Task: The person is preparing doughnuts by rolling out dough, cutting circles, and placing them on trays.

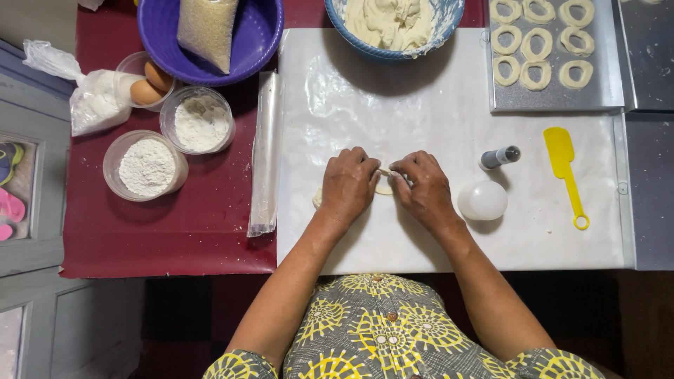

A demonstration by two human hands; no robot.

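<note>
While both your hands rest curled on the white sheet (421,238) that covers the surface, a small piece of dough (384,188) lies between them and partly under your left hand (347,184). Your left grip is narrow, fingers bent down over the dough's left end. Your right hand (423,188) pinches the dough's right end between fingertips, a tight grip. Just right of that hand stand a white ball-shaped thing (482,201) and a small grey bottle (500,156), with a yellow spatula (565,172) beyond. To your left, on the red cloth (175,231), sit two tubs of flour (146,165). Farther off are a blue bowl of dough (393,24) and a metal tray (554,102) of dough rings (540,43).
</note>
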